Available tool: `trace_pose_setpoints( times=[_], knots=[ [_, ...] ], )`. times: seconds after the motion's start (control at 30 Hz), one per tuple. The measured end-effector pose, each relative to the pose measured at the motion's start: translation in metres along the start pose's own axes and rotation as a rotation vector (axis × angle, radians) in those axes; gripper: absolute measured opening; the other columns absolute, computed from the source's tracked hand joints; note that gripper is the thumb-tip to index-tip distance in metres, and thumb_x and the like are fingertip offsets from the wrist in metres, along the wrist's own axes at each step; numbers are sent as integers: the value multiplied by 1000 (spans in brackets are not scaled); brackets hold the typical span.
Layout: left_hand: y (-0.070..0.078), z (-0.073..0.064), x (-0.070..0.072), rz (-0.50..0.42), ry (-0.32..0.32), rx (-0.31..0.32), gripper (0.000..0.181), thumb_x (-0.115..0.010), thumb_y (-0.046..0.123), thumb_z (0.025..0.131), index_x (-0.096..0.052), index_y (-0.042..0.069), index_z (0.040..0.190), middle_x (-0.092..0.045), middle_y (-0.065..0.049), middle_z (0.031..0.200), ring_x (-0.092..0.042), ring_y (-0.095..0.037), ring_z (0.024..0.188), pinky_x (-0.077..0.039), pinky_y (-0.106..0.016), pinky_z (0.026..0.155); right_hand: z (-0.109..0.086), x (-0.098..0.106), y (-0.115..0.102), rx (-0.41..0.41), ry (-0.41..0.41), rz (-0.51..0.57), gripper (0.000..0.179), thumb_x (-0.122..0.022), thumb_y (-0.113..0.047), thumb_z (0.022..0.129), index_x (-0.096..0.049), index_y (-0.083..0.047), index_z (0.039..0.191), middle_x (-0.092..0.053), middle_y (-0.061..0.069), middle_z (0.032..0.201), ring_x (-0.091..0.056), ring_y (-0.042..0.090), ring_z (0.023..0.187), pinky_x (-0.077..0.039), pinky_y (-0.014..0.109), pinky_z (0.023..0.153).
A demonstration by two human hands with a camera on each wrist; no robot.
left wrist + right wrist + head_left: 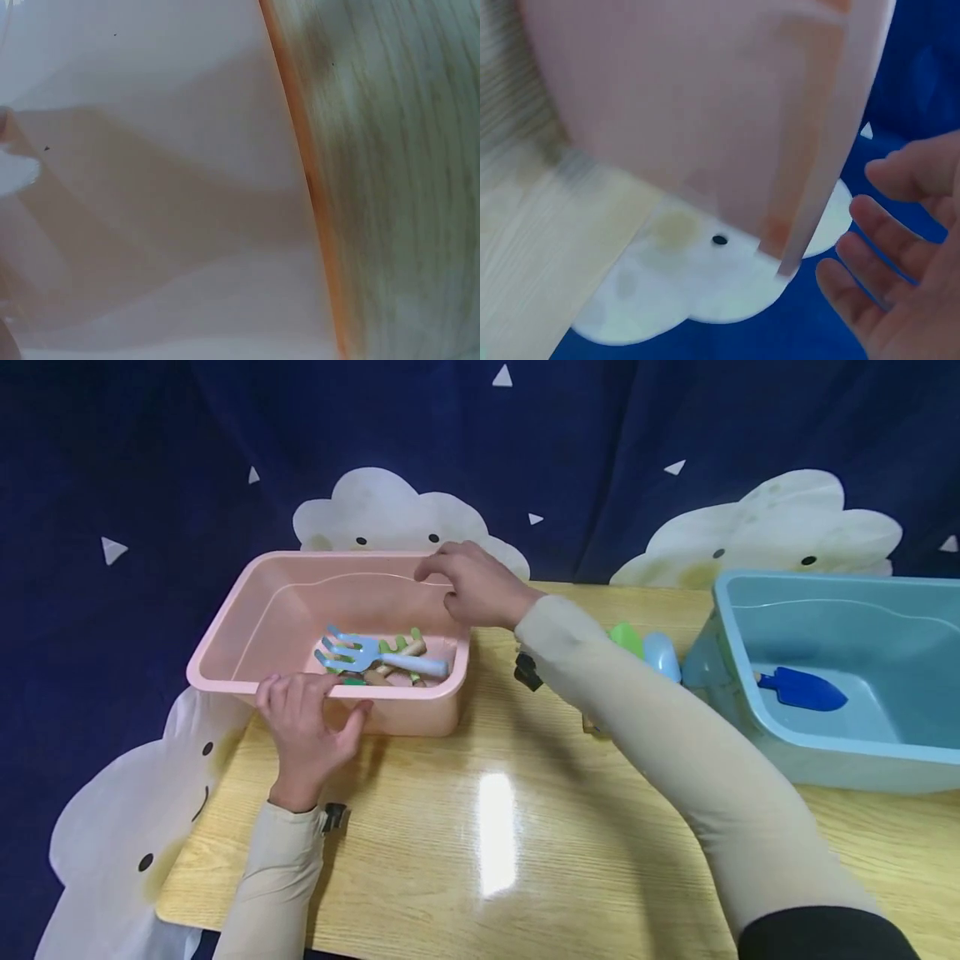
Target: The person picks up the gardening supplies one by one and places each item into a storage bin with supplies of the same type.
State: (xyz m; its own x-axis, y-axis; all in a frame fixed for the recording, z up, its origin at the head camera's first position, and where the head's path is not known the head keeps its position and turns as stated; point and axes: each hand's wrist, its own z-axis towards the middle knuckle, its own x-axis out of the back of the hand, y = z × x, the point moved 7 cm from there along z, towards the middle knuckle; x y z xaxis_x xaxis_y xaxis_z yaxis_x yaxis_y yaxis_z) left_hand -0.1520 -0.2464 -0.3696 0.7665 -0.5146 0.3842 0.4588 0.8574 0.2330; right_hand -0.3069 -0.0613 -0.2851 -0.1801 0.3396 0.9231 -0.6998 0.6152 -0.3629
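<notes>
On the left of the table sits a pink plastic bin (397,714). My left hand (307,727) grips its front rim, fingers over the edge and thumb along the outer wall. In the left wrist view the bin's smooth wall (172,187) fills most of the picture. Over the bin's right back corner is my right hand (480,585); in the right wrist view its spread, bent fingers (881,232) are beside the rim, holding nothing. Inside the bin lie a light-blue toy hand fork (360,653) and several green tools with wooden handles (408,649).
A blue bin (780,752) stands at the right, holding a dark-blue toy trowel (810,689). Between the bins, partly behind my right sleeve, are a green item (626,639) and a light-blue item (662,656). A dark curtain (570,460) with cloud shapes hangs behind the wooden table (420,860).
</notes>
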Motion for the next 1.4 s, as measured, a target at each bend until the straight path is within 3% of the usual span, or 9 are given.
trace_pose_setpoints(
  times=[0.17,0.33,0.53,0.77,0.97,1.13,1.4],
  knots=[
    [0,0,1,0,-3,6,38,-71,32,76,-62,0,95,-56,-17,82,-43,-38,86,-24,-53,100,-25,12,24,-38,68,-25,41,-52,-1,87,-66,-10,125,-64,11,127,-55,31,118,-40,42,107],
    [0,-1,1,1,-6,13,39,-71,33,76,-62,0,95,-56,-17,82,-44,-37,87,-24,-51,103,-53,18,40,-85,44,-3,41,-53,-4,88,-63,-9,128,-60,12,133,-51,32,125,-37,45,110],
    [0,-1,0,5,-15,20,40,-70,35,77,-62,0,95,-56,-17,83,-44,-37,88,-22,-48,106,-84,19,43,-80,20,53,40,-54,-8,91,-61,-9,130,-59,10,134,-50,30,128,-36,46,111],
    [0,-1,0,-2,-11,22,42,-71,36,77,-61,0,95,-56,-17,82,-43,-37,86,-21,-45,107,-105,17,45,-94,19,88,38,-55,-11,93,-60,-9,131,-59,10,134,-50,29,129,-37,47,111],
    [-1,-1,-1,3,-12,17,41,-70,36,78,-61,0,94,-57,-16,82,-43,-37,87,-22,-47,106,-120,19,51,-125,75,110,37,-58,-11,92,-61,-8,129,-61,10,131,-61,31,114,-46,47,100],
    [-1,-1,0,8,-5,13,40,-70,35,77,-62,0,94,-57,-17,82,-44,-37,87,-22,-47,107,-132,13,64,-178,95,144,33,-56,-11,94,-63,-5,126,-64,14,129,-66,34,104,-49,48,96],
    [1,-1,0,11,-1,10,40,-70,35,78,-62,0,93,-57,-17,82,-44,-37,86,-23,-47,106,-160,-4,93,-302,42,225,35,-55,-11,97,-59,-5,131,-61,15,133,-66,33,106,-51,49,92]
  ],
)
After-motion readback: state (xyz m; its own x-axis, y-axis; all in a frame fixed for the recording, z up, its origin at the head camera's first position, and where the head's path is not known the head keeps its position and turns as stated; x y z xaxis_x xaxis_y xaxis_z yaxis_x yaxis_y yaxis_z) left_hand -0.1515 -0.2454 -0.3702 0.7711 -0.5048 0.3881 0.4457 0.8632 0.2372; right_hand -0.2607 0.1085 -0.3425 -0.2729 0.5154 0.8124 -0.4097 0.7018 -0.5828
